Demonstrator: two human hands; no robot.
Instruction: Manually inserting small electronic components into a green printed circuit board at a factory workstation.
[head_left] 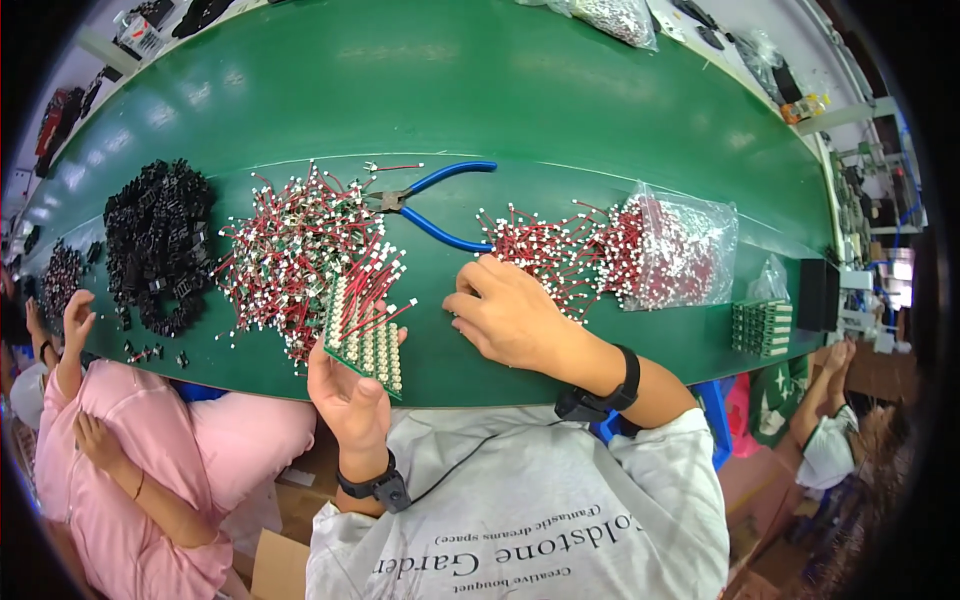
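While grasping a tilted green board [368, 352], set with white connectors [386, 358] and red wires [366, 300], in the left hand [350, 405] above the near edge of a table [450, 110], holds the right hand [505, 315] nearby, fingers half-curled; cannot tell whether gripping anything. Farther out, includes: red-wired connectors [300, 240] heaped behind; blue-handled pliers [393, 201]; second red-wired heap [530, 250]; clear bag [690, 250]; black parts [160, 240] piled leftward.

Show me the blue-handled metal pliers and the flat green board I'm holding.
Blue-handled metal pliers [393, 201], head view: on the pivot.
Flat green board [372, 348], head view: middle of its cream-studded face.
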